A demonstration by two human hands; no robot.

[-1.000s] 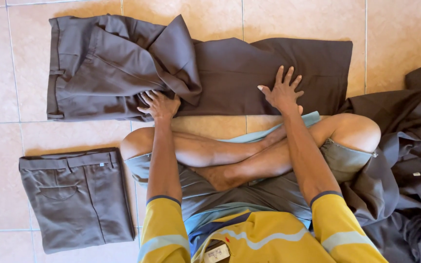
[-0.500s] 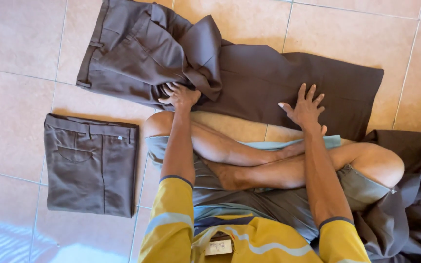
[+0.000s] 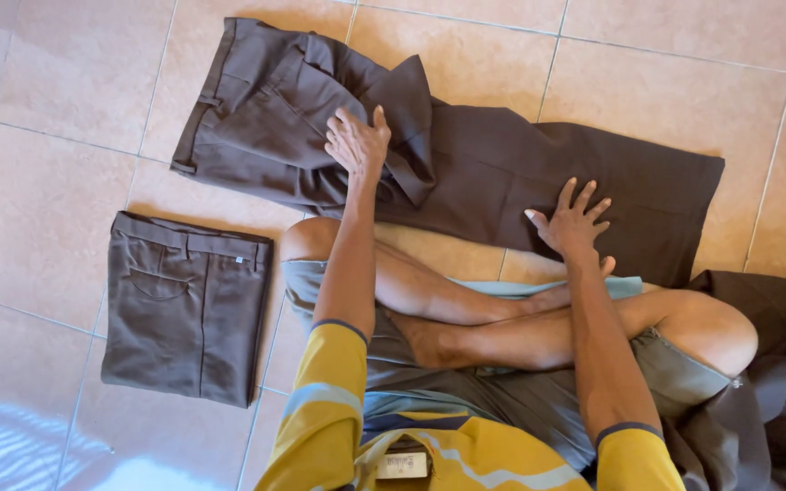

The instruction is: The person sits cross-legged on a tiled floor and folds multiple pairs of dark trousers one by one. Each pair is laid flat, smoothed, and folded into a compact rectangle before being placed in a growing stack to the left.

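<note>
Fingers of both hands lie spread and flat, gripping nothing: the left hand (image 3: 357,141) on the upper part, the right hand (image 3: 571,221) on the leg of the dark brown trousers (image 3: 466,164) stretched across the tiled floor (image 3: 38,164). Bare tiles lie beyond the waistband. Folded trousers (image 3: 184,305) sit left, with a small pale label at their waistband; a dark heap (image 3: 775,391) lies right.

floor: beige glazed tiles (image 3: 47,136) | grout lines pale | bright glare lower left
</note>
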